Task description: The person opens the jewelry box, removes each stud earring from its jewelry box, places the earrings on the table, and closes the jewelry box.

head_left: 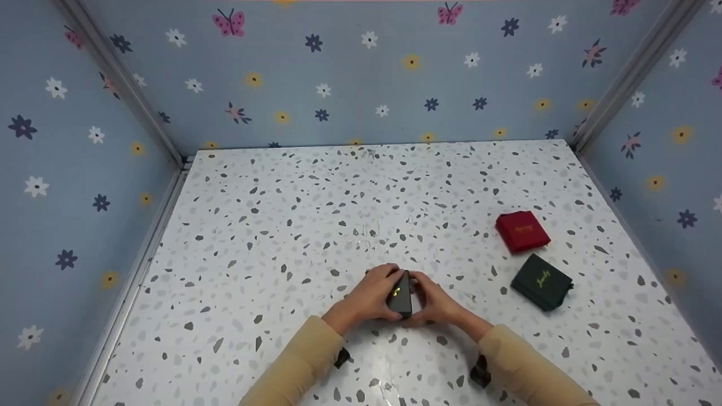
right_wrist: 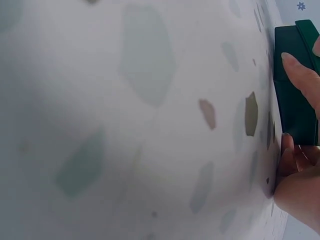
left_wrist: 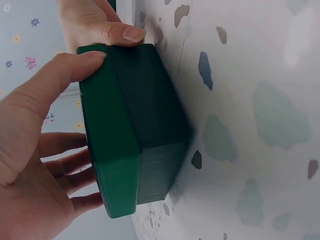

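Observation:
A small green box (head_left: pixel 399 303) with gold marking on its top is between both hands, near the front middle of the table. In the left wrist view the box shows a brighter green lid (left_wrist: pixel 115 150) over a darker base (left_wrist: pixel 147 95). My left hand (head_left: pixel 368 294) grips the lid, thumb on the near edge and fingers round the far side. From the right, my right hand (head_left: pixel 435 300) holds the base. Its finger (right_wrist: pixel 302 77) lies along the dark side in the right wrist view, with other fingertips at the lower end, close over the tabletop.
Off to the right lie a folded red pouch-like item (head_left: pixel 523 232) and, just in front of it, a dark green one (head_left: pixel 542 283), both with gold lettering. Flower-patterned blue walls (head_left: pixel 366 73) enclose the speckled table (head_left: pixel 293 214) at the back and sides.

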A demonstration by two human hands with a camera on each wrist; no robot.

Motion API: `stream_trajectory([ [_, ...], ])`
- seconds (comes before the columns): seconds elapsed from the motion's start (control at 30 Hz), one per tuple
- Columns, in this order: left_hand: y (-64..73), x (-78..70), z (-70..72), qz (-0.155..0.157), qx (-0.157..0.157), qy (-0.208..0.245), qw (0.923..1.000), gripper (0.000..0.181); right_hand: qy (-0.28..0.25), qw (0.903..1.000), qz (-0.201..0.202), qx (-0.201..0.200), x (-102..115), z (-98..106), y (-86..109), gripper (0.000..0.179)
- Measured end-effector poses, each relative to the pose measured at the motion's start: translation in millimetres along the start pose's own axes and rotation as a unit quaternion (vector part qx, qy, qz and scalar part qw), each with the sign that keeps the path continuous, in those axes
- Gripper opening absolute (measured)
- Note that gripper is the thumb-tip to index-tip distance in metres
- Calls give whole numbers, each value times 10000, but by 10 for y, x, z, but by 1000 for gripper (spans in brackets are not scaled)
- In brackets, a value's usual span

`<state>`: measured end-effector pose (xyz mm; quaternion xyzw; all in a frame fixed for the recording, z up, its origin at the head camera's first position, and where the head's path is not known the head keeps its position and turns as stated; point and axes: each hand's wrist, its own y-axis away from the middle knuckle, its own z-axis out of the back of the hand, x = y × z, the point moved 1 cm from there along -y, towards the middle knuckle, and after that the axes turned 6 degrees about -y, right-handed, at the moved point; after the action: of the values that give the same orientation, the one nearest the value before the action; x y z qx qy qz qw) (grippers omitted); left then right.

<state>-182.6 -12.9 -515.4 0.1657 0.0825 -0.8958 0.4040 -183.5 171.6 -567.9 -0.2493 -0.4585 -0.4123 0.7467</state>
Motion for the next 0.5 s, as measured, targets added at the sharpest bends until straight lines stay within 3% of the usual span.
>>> stream_trajectory([
  [0.5, -30, -12, -34, -158, -44, -214, 9996, 87, 119, 9998, 159, -52, -31, -11, 8, 90],
])
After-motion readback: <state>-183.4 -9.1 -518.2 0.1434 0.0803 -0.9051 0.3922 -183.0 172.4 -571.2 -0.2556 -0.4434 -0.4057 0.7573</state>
